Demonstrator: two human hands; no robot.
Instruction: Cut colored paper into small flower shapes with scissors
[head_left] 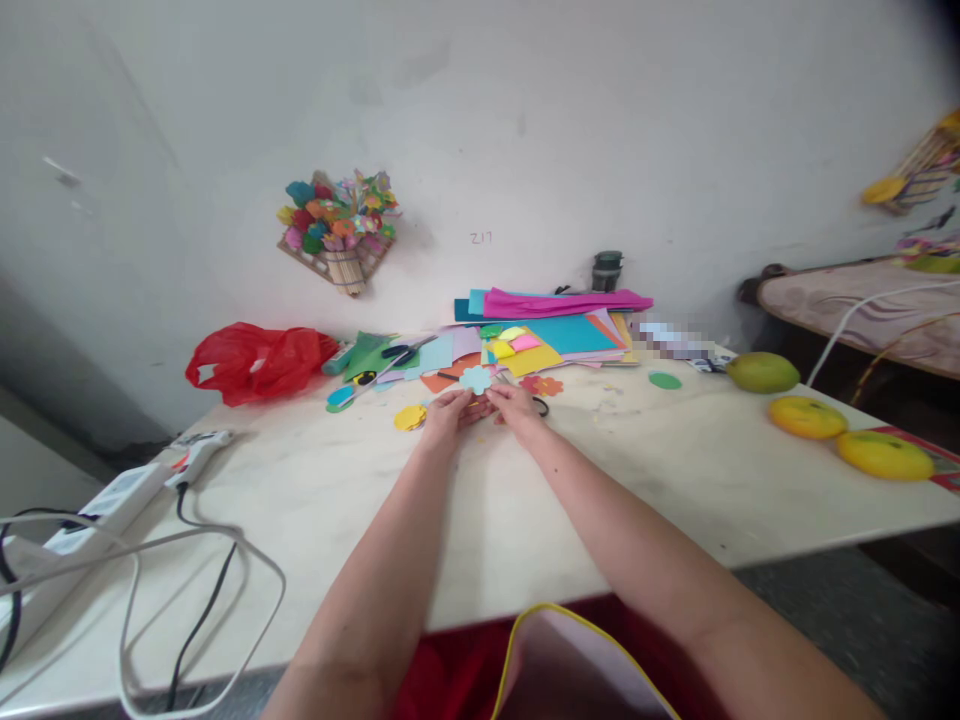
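Note:
Between my hands is a light blue paper flower with scalloped edges, raised over the table. My left hand pinches its lower left edge. The lower right edge is in the fingers of my right hand. Yellow paper circles lie beside my left hand. Red-orange paper flowers lie just past my right hand, where a black scissor-like handle loop shows partly. Small folded papers in yellow, green and pink sit on the sheets behind.
Coloured paper sheets are stacked at the wall. A red plastic bag and scissors are at the back left. Power strips with cables occupy the left edge. Mangoes lie at right; a green paper oval is nearer the middle.

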